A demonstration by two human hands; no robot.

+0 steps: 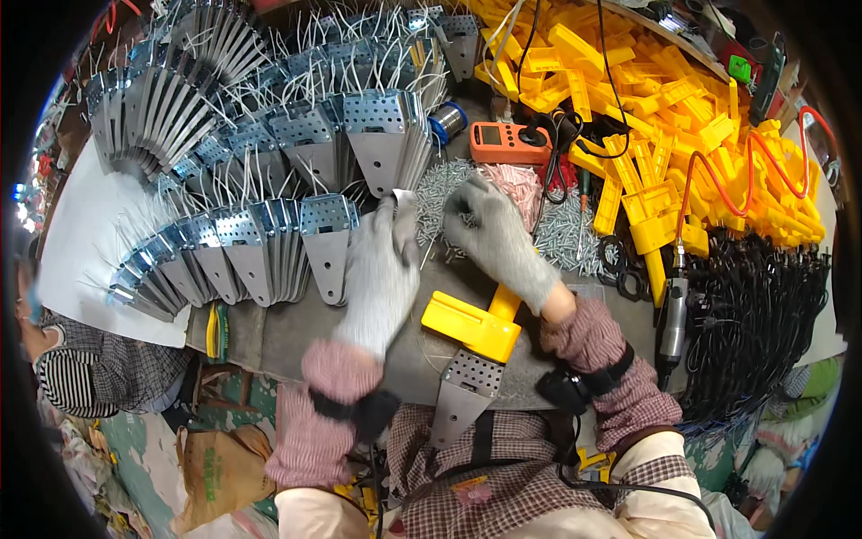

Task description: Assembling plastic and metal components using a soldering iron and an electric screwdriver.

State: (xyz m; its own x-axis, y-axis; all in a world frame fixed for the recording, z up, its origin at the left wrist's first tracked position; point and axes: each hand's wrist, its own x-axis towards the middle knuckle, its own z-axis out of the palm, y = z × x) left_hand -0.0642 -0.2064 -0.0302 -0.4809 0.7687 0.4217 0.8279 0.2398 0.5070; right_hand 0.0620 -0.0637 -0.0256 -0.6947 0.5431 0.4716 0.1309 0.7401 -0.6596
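Observation:
My left hand, in a grey glove, is by the lower tip of a stack of metal brackets. Its fingers are drawn together, and what they hold, if anything, I cannot make out. My right hand, gloved too, is curled closed at the edge of a pile of small screws; its fingertips' contents are hidden. Between my forearms a yellow plastic housing lies near the table edge. A perforated metal bracket extends from it toward my lap.
More wired bracket stacks fill the left. A solder spool, an orange meter and pink pieces lie beyond my hands. Yellow housings, black cables and a pneumatic screwdriver with a red coiled hose are at right.

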